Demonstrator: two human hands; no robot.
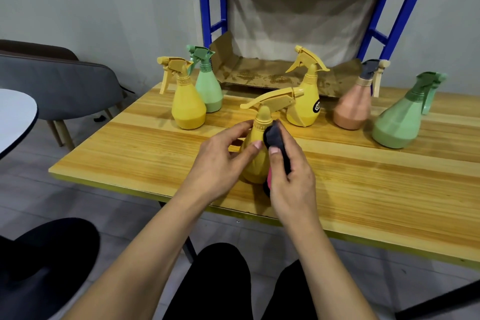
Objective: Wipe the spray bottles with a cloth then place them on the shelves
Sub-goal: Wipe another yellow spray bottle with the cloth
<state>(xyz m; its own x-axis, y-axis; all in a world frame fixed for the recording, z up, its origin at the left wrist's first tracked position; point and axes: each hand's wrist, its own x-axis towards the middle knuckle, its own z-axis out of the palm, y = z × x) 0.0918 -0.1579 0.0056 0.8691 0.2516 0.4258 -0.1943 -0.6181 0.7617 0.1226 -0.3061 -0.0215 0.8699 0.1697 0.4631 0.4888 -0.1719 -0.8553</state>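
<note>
My left hand (220, 158) grips a yellow spray bottle (255, 163) by its body, held just above the wooden table (363, 189). Its nozzle points left. My right hand (293, 179) pinches a dark cloth (274, 135) with a pink side and presses it against the bottle's neck. Several other spray bottles stand further back on the table: a yellow one (188, 109), a green one (209, 88), a yellow one with a black label (307, 101), a salmon one (353, 106) and a large green one (400, 122).
A blue metal shelf rack (397, 23) stands behind the table, its shelves lined with brown cardboard (272, 73). A grey chair (65, 86) and a white round table (15, 114) are at the left. My dark-clothed knees show below the table's near edge.
</note>
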